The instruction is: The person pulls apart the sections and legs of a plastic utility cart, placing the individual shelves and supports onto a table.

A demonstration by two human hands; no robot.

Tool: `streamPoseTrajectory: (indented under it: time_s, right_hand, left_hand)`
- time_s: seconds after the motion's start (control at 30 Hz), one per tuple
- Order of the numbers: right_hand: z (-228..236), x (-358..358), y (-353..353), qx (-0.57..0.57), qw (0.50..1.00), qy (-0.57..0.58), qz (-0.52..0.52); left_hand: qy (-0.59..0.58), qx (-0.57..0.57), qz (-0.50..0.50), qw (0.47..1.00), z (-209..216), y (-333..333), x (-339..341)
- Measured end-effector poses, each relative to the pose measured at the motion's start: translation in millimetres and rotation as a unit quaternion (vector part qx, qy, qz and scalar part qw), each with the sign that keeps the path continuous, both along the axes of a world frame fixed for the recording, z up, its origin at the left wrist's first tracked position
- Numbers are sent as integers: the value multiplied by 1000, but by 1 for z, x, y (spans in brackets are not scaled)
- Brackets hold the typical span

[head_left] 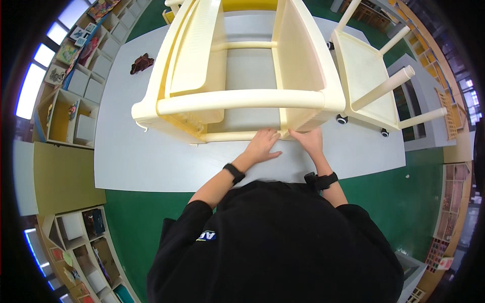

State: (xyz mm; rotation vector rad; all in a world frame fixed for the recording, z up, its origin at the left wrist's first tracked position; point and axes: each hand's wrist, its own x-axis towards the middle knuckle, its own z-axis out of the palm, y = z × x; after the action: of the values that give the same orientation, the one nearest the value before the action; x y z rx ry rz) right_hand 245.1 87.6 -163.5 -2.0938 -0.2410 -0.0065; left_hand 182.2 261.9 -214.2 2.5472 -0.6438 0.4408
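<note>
A cream plastic rack frame (237, 101) lies on its side on the table, made of shelf trays joined by round tubes. My left hand (262, 146) rests on the lower near tube (230, 136), close to where it meets the right-hand tray. Its fingers curl over the tube, and its thumb sticks out toward me. My right hand (310, 142) grips the near lower corner of that tray (303, 60), thumb pressed at the tube joint. The right fingers are partly hidden by the tray edge.
Right of the frame, a cream tray (364, 76) with upright posts and black casters sits on the grey-white table (146, 166). A crumpled dark red item (142, 63) lies at the far left. Shelving units (76, 116) line the left side above a green floor (136, 222).
</note>
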Motion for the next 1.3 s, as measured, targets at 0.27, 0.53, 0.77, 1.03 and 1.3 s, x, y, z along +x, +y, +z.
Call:
streamPoseTrajectory:
  time_s: [0.27, 0.53, 0.77, 1.03, 1.3]
  right_hand:
    - [24, -6, -5, 64, 992, -109, -13]
    - [95, 4, -23, 7, 883, -466, 54]
    - [125, -51, 16, 1, 799, -539, 266]
    - [178, -55, 190, -105, 826, -462, 304]
    - [191, -58, 241, -298, 868, -243, 314]
  left_hand:
    - [13, -117, 100, 988, 87, 27, -72]
    - [-89, -67, 304, 946, 140, 59, -125]
    - [-200, 7, 432, 879, 211, 123, -147]
    - [-81, -122, 278, 949, 218, 224, -97]
    - [-21, -255, 114, 960, 196, 242, -76]
